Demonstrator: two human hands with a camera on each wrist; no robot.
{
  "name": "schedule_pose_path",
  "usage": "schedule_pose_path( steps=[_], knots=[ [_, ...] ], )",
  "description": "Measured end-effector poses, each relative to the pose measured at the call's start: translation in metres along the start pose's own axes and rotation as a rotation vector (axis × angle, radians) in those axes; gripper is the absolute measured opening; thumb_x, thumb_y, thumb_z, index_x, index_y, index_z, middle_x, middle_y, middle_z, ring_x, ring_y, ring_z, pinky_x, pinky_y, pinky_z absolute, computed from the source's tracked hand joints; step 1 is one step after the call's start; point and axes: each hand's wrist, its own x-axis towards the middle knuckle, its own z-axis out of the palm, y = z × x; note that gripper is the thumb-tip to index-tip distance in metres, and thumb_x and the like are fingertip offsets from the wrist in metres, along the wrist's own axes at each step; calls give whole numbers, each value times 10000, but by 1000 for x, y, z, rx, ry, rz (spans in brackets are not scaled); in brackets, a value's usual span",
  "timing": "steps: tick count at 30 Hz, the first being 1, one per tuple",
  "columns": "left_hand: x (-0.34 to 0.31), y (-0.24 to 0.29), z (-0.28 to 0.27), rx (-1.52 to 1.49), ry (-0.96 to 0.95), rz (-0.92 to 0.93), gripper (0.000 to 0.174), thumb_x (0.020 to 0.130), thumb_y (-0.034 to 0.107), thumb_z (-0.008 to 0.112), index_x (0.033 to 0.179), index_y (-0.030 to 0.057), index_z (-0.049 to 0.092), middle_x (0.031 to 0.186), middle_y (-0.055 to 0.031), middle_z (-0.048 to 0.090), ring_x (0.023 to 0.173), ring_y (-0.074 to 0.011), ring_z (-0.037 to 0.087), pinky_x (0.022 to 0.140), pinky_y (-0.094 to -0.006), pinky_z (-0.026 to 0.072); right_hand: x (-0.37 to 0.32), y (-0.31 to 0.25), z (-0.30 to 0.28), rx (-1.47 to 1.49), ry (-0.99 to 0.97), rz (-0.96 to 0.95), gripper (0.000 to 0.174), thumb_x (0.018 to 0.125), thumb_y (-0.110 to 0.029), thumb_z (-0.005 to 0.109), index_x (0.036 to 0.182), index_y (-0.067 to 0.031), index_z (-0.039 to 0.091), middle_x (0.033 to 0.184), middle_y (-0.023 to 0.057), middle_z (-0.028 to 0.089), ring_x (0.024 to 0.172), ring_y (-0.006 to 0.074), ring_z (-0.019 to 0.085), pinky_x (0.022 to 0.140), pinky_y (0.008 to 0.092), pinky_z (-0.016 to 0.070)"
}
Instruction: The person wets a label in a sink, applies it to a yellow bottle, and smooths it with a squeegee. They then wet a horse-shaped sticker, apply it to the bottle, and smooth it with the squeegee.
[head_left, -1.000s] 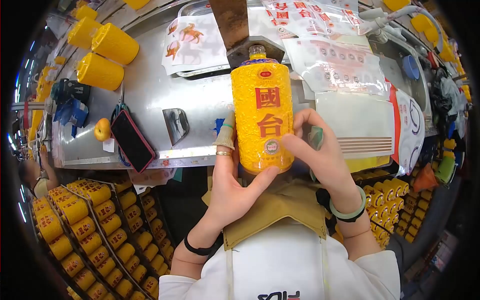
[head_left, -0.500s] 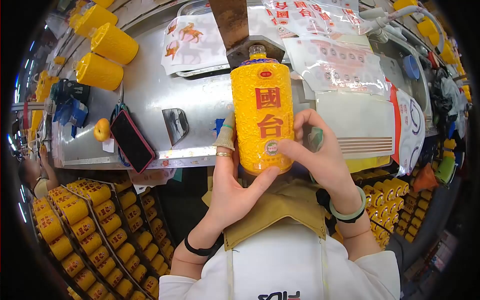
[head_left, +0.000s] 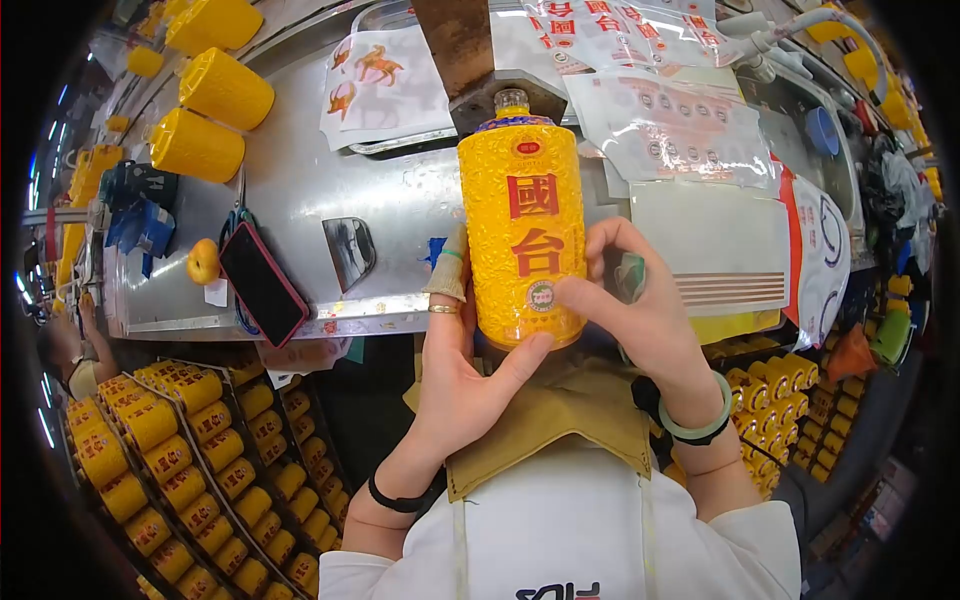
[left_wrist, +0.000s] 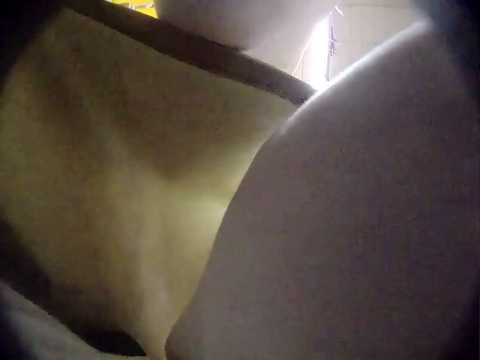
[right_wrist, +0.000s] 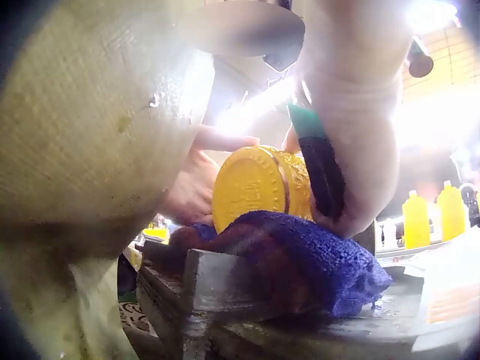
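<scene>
A yellow textured bottle (head_left: 522, 220) with large red characters lies face up in the head view, its clear neck toward a metal bracket. My left hand (head_left: 465, 375) grips its left side, thumb along the base, a cloth cover (head_left: 448, 270) on one finger. At the lower right, my right hand (head_left: 650, 310) touches the bottle, its thumb tip on the edge of a small round emblem (head_left: 541, 296). A flat green and black scraper (right_wrist: 319, 154) is tucked in the right hand's fingers. Under the bottle lies a blue cloth (right_wrist: 315, 259). Sleeve and apron fabric fill most of the left wrist view.
Left on the metal table (head_left: 290, 180) are several yellow bottles (head_left: 228, 88), a phone (head_left: 264, 283) and a yellow fruit (head_left: 204, 260). The metal bracket (head_left: 470, 60) stands behind the bottle neck. Printed decal sheets (head_left: 665, 130) lie right. Racked bottles (head_left: 190, 450) stand below left.
My right thumb has slid a little left, from beside the round emblem onto its edge. The left hand keeps its grip, and the bottle has hardly moved.
</scene>
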Motion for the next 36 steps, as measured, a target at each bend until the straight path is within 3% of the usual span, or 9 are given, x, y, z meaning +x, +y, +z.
schedule_pose_path(
  steps=[29,36],
  knots=[
    [0,3,3,36,5,19,964,907,18,752,1620,-43,105,1593,-191,324,1467,-272,391,1200,-413,349,0,1,0,-16,6,-17,370,878,-164,848,1019,-83,516,890,-58,474,786,44,430,716,218,400],
    [0,3,11,20,19,55,938,915,-15,712,1623,-40,97,1579,-191,332,1453,-265,403,1183,-398,366,0,-29,-9,-11,20,-33,313,899,-17,747,1145,-24,554,1014,3,539,909,101,510,842,227,434]
  ],
)
